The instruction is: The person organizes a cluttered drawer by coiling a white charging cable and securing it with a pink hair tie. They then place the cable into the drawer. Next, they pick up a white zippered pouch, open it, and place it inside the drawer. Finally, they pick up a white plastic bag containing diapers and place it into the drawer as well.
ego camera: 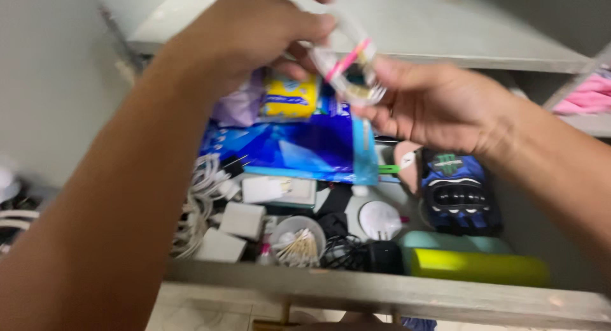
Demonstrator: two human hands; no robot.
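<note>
The small clear zip bag (349, 67), with a pink strip across it and some small brownish bits inside, sits in the upper middle of the frame, held up above an open drawer (382, 293).

Nearest, along the drawer's front edge at the bottom, lie a yellow-green cylinder (477, 267) at lower right, a round tub of cotton swabs (298, 242) in the middle, and white chargers (238, 219) with coiled white cable (197, 204) to the left. Further in sit a blue and black glove (458, 194) at right and a shiny blue packet (286, 146) in the centre, with a yellow packet (289, 97) behind it.

Above these, the left hand (248, 35) pinches the bag's upper end between fingers (312, 25) and thumb, while the right hand (439, 105) grips its lower end with curled fingers (375, 118). Both hands are blurred.

The bag looks very light, soft and crinkly, likely a bit slippery. It is probably best pinched at the stiffer sealed strip or an edge, not squeezed over the contents.
</note>
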